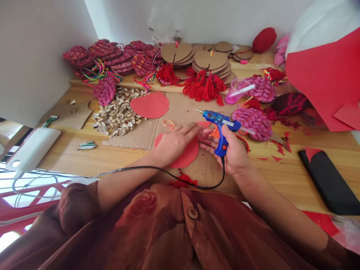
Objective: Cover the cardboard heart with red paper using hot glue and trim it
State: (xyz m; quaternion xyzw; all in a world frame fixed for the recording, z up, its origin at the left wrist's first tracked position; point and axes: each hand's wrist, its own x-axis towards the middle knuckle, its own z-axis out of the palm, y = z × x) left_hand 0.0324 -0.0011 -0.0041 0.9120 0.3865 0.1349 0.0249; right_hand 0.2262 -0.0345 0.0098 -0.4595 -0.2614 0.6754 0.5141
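Note:
My right hand (235,152) grips a blue glue gun (222,141) by its handle, with the nozzle pointing left. A glue stick (247,130) pokes out of its rear, and a black cord (180,174) trails from the handle across my left forearm. My left hand (174,143) lies with fingers stretched out on a round red paper piece (188,157). Under that piece is a cardboard sheet (140,137). A yellow-orange cord loop (168,123) shows beyond the left hand, and red tassel threads (184,180) stick out near my body.
Peanut shells (120,112) are heaped at the left beside another red paper piece (152,105). Cardboard discs (210,60) with red tassels (204,85) stand behind. Pink shell-covered pieces (251,123) lie right, near a pink cup (234,95). A black phone-like slab (329,183) rests far right.

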